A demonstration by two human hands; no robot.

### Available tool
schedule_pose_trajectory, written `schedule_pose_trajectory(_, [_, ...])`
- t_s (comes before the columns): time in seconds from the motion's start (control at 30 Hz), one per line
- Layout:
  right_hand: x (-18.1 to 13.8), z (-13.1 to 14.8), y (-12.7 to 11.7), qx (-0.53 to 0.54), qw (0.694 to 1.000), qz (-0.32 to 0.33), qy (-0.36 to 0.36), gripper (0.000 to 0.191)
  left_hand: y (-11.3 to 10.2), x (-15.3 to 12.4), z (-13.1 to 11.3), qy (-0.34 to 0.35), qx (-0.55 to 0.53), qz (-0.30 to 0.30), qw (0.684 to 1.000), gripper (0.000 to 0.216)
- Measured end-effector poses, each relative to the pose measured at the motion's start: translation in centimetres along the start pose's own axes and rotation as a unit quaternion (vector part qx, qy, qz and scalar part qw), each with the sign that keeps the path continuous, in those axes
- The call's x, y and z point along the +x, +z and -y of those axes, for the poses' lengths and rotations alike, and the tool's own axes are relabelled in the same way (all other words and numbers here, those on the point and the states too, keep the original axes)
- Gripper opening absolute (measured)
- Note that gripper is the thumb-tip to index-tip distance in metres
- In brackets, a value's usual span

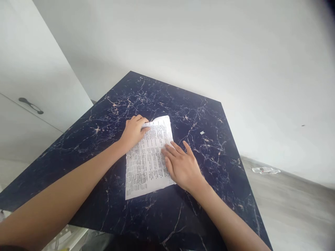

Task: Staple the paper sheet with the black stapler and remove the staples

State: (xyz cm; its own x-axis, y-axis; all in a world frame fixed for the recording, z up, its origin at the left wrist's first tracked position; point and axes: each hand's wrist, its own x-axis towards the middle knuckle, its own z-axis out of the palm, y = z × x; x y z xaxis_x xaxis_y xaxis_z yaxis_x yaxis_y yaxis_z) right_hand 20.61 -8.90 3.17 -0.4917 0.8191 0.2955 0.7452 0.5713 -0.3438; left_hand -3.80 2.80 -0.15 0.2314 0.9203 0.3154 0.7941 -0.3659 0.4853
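A creased sheet of printed paper lies on the dark marbled table, covered in small dense text. At its upper left corner, my left hand is closed on the edge, the thumb on top and the fingers bent over the far side. My right hand rests on the sheet's right edge with its fingers spread, the fingertips touching the print. The lower edge of the paper is uncovered, while its upper left corner is partly hidden by my left hand.
The blue-black table has a white-veined top and stands near a white wall. A small pale scrap lies right of the sheet. A white cabinet with a dark handle is at left. A clear plastic item lies on the floor at right.
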Motion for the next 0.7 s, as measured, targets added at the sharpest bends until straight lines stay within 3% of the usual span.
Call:
schedule_pose_trajectory(0.17, [0.3,0.9,1.9,-0.039,0.998,-0.036,0.021,0.047,-0.2,0.0,-0.5,0.003,0.001,0.003,1.000,0.011])
schedule_pose_trajectory(0.27, [0.2,-0.4,-0.3,0.018,0.999,0.048,-0.012,0.041,-0.3,0.0,-0.5,0.000,0.000,0.010,1.000,0.012])
schedule_pose_trajectory(0.4, [-0.1,-4.4,-4.6,0.104,0.979,0.160,-0.074,0.035,-0.1,0.0,-0.1,0.004,0.000,0.011,1.000,0.013])
schedule_pose_trajectory(0.53, [-0.7,-9.1,-6.7,0.141,0.964,0.220,-0.060,0.020,0.1,0.1,0.2,0.012,0.005,0.008,1.000,0.015])
schedule_pose_trajectory(0.63, [-1.5,-12.0,-7.0,0.166,0.967,0.191,0.002,0.023,0.1,0.1,0.2,0.013,0.012,0.011,1.000,0.018])
schedule_pose_trajectory(0.7, [-1.7,-12.9,-6.7,0.141,0.979,0.113,0.090,0.026,0.1,0.1,0.2,0.017,0.011,0.021,1.000,0.022])
